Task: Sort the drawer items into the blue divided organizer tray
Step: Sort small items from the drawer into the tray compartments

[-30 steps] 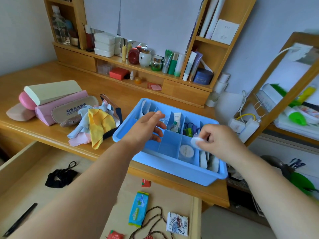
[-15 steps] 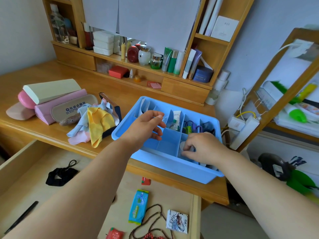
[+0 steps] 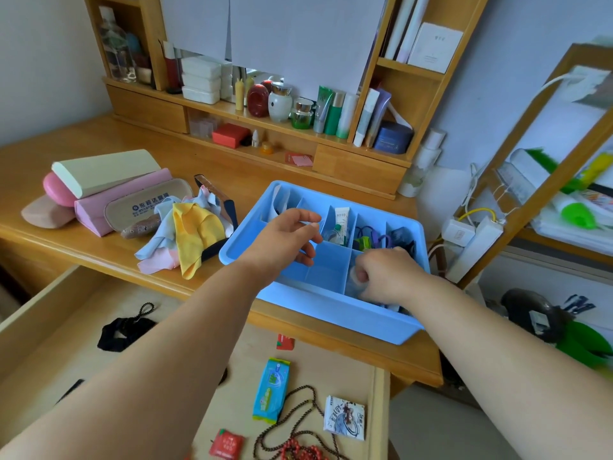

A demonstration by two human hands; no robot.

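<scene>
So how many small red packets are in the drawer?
2. One red packet lies by the desk edge, below the blue tray; the other at the frame's bottom, beside the red beads. The left forearm may hide more.

The blue divided organizer tray point(image 3: 335, 313) sits on the desk point(image 3: 99, 247) at its front edge, above the open drawer point(image 3: 59, 330). Its back compartments hold a small white tube point(image 3: 340, 224), purple and green clips point(image 3: 368, 239) and dark items point(image 3: 403, 239). In the drawer lie a black hair tie point(image 3: 124, 332), a blue wet-wipe packet point(image 3: 271, 390), two red sachets point(image 3: 226, 443), a beaded string point(image 3: 298, 426) and a printed white packet point(image 3: 345, 418)
</scene>
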